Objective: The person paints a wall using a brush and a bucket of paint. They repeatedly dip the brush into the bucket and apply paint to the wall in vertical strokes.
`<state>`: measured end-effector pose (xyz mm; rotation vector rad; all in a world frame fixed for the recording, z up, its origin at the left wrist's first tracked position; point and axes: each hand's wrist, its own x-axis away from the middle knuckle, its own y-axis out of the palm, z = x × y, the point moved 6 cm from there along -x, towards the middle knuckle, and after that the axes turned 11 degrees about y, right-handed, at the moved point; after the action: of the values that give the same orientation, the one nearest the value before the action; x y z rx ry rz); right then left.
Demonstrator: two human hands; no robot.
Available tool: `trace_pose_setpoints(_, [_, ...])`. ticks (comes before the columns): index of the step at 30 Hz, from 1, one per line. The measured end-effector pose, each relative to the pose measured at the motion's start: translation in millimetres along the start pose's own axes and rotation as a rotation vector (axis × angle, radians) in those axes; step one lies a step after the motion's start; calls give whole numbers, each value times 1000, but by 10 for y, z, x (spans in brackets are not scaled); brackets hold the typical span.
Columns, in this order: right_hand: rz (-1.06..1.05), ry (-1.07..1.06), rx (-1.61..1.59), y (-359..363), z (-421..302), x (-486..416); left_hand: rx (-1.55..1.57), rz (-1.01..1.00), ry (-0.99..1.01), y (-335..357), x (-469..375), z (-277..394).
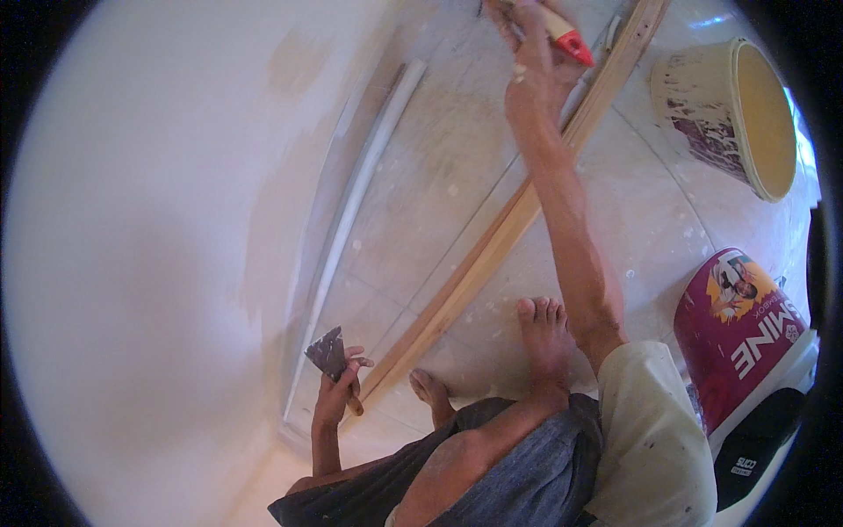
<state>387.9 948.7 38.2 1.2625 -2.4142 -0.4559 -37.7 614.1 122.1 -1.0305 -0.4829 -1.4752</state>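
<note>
My left hand (pixel 337 390) grips a putty knife (pixel 327 354) by its wooden handle, low at the left near the wall. Its broad blade is dark and points up, with pale smears along one edge. My right arm reaches far out to the top of the view. There my right hand (pixel 537 69), blurred, is closed around a tool with a cream and red handle (pixel 568 38); the tool's working end is hidden or beyond the picture's rim. A pale smear marks this hand. The wall (pixel 164 230) at the left carries beige patches (pixel 299 62).
A long wooden beam (pixel 454 286) lies diagonally across the stained tile floor (pixel 461 197). A white pipe (pixel 365 174) runs along the wall's foot. At the right, a smeared bucket (pixel 698 112) lies tipped, near a maroon paint pail (pixel 724 329). A black item (pixel 757 448) is beside my knee.
</note>
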Motion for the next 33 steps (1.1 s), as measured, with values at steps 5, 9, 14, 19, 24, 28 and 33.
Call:
trace_pose_setpoints(5, [-106, 358, 142, 317, 314, 1232, -6, -21, 2, 23, -3, 53])
trace_pose_setpoints(9, [-589, 242, 120, 503, 434, 2030, -17, -27, 30, 36, -9, 91])
trace_pose_setpoints(14, [-406, 426, -70, 276, 424, 1337, 19, -3, -43, 12, 20, 59])
trace_pose_setpoints(19, [-7, 97, 99, -36, 60, 371, 56, -5, -32, 15, 19, 48])
trace_pose_setpoints(24, [-505, -212, 316, 292, 145, 1167, -52, -11, 11, -2, 8, 80])
trace_pose_setpoints(28, [-1144, -88, 207, 584, 161, 1596, -15, -45, 42, 21, 6, 131])
trace_pose_setpoints(33, [-647, 54, -153, 350, -29, 48, -66, -33, 3, 24, 51, 170])
